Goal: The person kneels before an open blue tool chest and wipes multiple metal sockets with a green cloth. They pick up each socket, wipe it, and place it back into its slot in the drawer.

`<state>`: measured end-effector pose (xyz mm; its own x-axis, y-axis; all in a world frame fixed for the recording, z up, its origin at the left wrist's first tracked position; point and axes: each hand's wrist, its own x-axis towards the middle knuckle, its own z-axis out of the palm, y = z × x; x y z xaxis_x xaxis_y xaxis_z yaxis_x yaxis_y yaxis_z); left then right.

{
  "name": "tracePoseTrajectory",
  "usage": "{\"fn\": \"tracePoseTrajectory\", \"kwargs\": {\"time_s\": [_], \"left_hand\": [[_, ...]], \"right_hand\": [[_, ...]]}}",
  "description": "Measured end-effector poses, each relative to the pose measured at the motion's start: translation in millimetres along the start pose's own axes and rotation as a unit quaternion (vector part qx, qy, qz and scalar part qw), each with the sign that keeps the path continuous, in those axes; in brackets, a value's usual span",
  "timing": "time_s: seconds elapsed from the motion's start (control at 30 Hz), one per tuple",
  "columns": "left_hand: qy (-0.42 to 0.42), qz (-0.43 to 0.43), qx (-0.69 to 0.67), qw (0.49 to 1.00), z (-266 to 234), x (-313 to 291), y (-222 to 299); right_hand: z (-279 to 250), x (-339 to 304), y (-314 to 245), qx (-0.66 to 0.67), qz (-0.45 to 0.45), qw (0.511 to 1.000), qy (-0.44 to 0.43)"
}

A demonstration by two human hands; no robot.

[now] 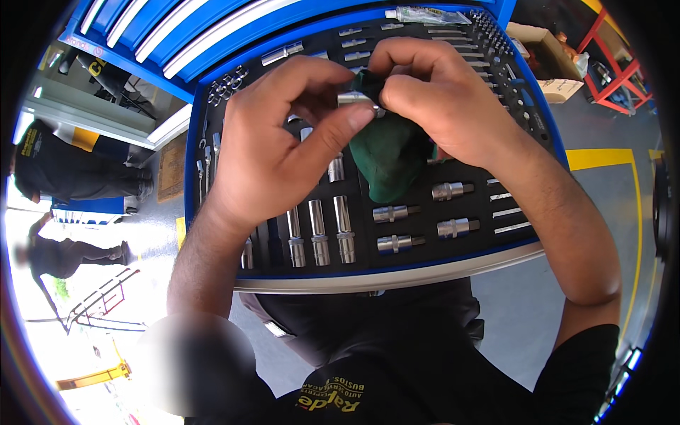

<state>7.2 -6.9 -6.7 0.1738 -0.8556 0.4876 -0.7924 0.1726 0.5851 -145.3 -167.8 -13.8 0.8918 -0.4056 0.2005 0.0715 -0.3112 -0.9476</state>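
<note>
My left hand (276,142) pinches a small chrome socket (353,98) between thumb and fingers, over the open tool drawer. Close beside it, my right hand (432,99) is closed on a dark green cloth (386,159), which hangs down below the fingers. The cloth's upper part touches the socket's end. Beneath both hands lies the black foam tray (425,209) of the drawer. Long chrome sockets (318,230) stand in cutouts near its front edge, and several bit sockets (453,191) lie to their right.
The blue tool cabinet (152,35) rises behind the drawer. A tube (428,15) lies at the tray's far edge. On the floor at far right are a cardboard box (545,60) and a red metal rack (602,71). Two people (78,166) are off to the left.
</note>
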Motion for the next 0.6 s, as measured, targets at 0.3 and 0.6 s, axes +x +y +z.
{"fn": "tracePoseTrajectory", "kwargs": {"time_s": [0.3,0.6], "left_hand": [[-0.011,0.003,0.004,1.0,1,-3,2],[0.028,0.092,0.06,0.994,3,1,1]], "right_hand": [[-4,0,-2,-0.009,0.025,0.999,-0.019],[0,-1,-1,0.004,0.013,1.0,0.013]]}}
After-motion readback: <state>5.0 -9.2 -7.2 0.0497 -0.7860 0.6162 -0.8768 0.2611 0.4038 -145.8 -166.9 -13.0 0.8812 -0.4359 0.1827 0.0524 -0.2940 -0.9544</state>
